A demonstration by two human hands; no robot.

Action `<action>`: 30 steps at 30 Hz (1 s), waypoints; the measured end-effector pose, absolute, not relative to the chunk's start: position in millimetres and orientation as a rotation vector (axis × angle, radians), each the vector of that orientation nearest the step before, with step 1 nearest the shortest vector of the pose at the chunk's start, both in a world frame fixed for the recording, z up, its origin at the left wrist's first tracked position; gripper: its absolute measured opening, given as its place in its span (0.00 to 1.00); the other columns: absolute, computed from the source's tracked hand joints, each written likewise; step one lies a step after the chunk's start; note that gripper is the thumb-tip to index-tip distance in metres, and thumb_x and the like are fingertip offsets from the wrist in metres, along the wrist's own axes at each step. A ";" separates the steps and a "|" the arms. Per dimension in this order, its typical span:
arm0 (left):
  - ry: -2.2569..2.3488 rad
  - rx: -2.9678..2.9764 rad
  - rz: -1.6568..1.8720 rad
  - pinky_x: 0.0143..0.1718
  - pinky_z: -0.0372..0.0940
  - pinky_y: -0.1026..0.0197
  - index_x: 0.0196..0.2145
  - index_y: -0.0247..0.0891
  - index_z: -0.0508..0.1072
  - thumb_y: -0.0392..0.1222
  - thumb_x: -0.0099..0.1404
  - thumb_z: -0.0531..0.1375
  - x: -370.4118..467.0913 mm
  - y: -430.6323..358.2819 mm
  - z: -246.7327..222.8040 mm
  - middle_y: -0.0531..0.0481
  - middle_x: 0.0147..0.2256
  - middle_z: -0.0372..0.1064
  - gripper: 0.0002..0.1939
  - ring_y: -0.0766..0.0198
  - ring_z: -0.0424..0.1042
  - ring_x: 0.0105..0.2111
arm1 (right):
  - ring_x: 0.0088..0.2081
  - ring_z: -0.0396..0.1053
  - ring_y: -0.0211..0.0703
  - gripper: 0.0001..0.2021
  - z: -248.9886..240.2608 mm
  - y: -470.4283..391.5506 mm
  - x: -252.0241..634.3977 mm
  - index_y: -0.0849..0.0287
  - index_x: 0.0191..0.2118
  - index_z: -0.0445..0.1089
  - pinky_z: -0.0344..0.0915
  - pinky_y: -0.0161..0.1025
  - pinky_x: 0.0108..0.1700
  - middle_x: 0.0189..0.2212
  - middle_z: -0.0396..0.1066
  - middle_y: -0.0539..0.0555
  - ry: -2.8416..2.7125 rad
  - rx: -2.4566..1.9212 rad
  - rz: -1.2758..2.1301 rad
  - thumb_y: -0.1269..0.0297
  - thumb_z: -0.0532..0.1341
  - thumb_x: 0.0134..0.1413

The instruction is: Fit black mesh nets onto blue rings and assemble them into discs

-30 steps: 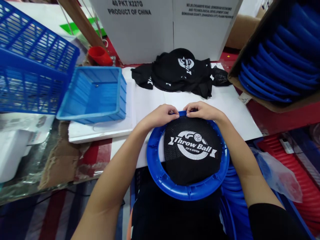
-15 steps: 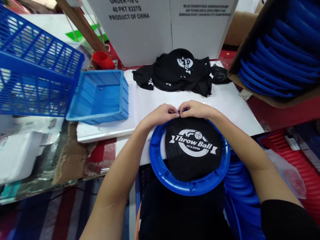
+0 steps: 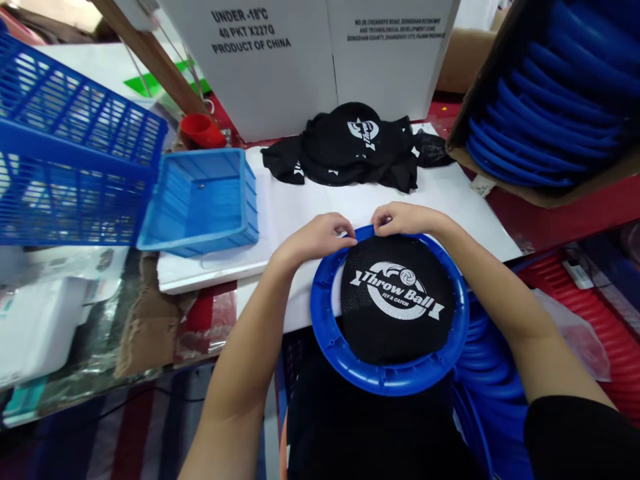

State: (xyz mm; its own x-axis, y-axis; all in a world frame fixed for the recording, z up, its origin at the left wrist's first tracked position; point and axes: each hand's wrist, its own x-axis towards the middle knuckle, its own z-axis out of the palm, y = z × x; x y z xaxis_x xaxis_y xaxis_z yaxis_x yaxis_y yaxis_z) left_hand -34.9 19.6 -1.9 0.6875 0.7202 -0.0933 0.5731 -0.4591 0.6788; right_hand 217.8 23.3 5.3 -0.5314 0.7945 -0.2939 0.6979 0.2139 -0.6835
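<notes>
A blue plastic ring rests at the table's near edge, over my lap. Black mesh fabric printed "Throw Ball Fly & Catch" lies inside it, with a gap along the ring's left side. My left hand grips the far rim, thumb and forefinger closed at its upper left. A short way to the right, my right hand pinches the rim where the mesh edge meets it. Its fingertips partly hide that edge. Beyond the hands, a pile of black printed mesh pieces lies on the white board.
A light-blue bin and blue slatted baskets stand on the left. Behind the mesh pile is a white carton. At right, a tilted cardboard box holds blue rings; more blue rings sit below the table.
My hands have spread apart along the far rim, the right one shifting rightward from where they nearly touched. The view has turned slightly.
</notes>
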 end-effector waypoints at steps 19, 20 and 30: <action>0.815 2.134 0.300 0.49 0.69 0.55 0.36 0.38 0.84 0.42 0.63 0.63 -18.6 15.5 -12.0 0.46 0.40 0.81 0.09 0.56 0.78 0.42 | 0.58 0.74 0.53 0.04 -26.9 -9.8 217.4 0.56 0.36 0.78 0.66 0.56 0.65 0.57 0.77 0.58 -2.267 -0.939 1.026 0.64 0.65 0.59; 0.830 2.105 0.303 0.48 0.69 0.55 0.35 0.38 0.84 0.42 0.62 0.64 -18.4 16.1 -12.6 0.46 0.38 0.81 0.09 0.56 0.77 0.41 | 0.58 0.74 0.53 0.04 -26.0 -9.7 217.5 0.56 0.36 0.77 0.66 0.56 0.65 0.56 0.77 0.58 -2.260 -0.938 1.048 0.63 0.65 0.59; 0.903 1.965 0.303 0.41 0.66 0.58 0.33 0.35 0.81 0.43 0.60 0.62 -16.6 21.2 -16.4 0.47 0.33 0.79 0.10 0.60 0.74 0.34 | 0.53 0.75 0.52 0.08 -28.4 -6.9 213.1 0.56 0.38 0.75 0.67 0.55 0.62 0.50 0.80 0.57 -2.160 -1.012 1.114 0.57 0.63 0.62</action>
